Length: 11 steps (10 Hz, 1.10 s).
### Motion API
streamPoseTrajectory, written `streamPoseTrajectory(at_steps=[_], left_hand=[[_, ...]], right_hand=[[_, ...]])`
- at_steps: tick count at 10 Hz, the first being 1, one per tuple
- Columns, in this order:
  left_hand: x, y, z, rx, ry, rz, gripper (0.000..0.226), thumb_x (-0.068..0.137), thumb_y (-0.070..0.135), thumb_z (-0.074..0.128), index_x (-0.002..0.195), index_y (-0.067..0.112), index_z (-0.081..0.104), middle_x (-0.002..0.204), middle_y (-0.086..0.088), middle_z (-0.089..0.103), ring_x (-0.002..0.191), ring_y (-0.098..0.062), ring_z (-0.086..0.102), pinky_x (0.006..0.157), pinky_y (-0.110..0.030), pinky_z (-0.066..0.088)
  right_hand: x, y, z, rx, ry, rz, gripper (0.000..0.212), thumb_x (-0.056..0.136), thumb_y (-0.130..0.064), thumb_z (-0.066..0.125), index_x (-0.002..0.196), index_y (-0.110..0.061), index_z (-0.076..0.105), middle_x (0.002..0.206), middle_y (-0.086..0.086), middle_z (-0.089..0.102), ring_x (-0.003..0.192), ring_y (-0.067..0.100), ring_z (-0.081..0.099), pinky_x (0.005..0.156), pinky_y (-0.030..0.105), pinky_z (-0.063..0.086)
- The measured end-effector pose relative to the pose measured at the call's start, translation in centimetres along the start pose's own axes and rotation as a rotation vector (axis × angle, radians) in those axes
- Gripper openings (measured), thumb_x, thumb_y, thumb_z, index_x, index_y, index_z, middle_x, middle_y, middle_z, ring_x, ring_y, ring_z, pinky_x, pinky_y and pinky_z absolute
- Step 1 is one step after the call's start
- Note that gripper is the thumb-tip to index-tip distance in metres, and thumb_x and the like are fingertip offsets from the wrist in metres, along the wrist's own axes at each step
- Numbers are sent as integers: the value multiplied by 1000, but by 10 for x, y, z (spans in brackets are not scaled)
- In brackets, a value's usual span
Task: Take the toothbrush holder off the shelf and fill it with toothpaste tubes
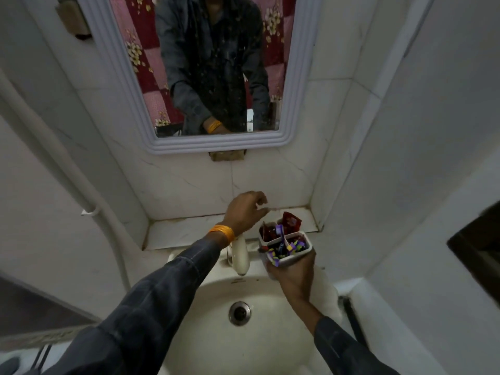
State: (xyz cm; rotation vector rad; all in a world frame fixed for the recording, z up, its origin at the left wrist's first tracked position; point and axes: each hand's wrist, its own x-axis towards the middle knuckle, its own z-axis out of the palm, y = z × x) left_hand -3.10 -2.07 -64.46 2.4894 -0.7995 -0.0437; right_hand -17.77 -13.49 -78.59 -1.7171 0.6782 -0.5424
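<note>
Holder: white toothbrush holder [290, 257], carried in my right hand [296, 280] above the basin's 2 o'clock rim, tilted slightly toward me.
Compartments: three visible, two small ones at the far side and one wider one nearest me.
Contents, far compartments: red toothpaste tubes [290, 221] standing upright, their crimped ends above the rim; I count two for certain.
Contents, near compartment: purple and yellow packs [290, 246] crowded together; too jumbled to count.
Right grip: wrapped around the holder's lower body from beneath, bearing its whole weight.
Left grip: my left hand [244, 212] hovers over the shelf at 10 o'clock from the holder, fingers loosely curled, nothing in it.
Wrist: one orange band [224, 231] on the left.
Shelf: white tiled ledge [178, 234] behind the basin, stained along its joints.
Basin: one cream sink [213, 331] with one metal drain [239, 313] and one cream tap [240, 253] at its 12 o'clock.
Room: white marbled wall tiles; one mirror [297, 77] with a pale ribbed frame above the shelf; a white pipe [67, 169] down the wall at 9 o'clock.
</note>
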Motion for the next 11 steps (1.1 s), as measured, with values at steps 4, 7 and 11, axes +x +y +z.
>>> streamPoseTrajectory(at_steps=[4,7,11], left_hand=[[24,-19,-3,253,75,-50,65,93,49,51,148,17,36,150,-12,41,134,-31,42,104,-45,39],[31,-38,11,271,18,-85,90,78,70,13,150,20,30,158,-10,30,145,-30,27,116,-50,26],[21,-21,-7,278,76,-101,85,81,67,15,146,18,38,150,-11,42,138,-30,39,111,-51,32]], right_hand=[[92,-67,3,-130,143,21,112,47,-42,99,140,-20,41,136,10,61,123,37,61,98,49,55],[134,-25,21,-2,183,43,121,45,-20,102,147,-6,39,139,17,59,126,32,60,106,44,52],[86,-59,0,-300,212,-78,129,52,-41,99,154,0,30,147,22,44,133,42,47,102,53,51]])
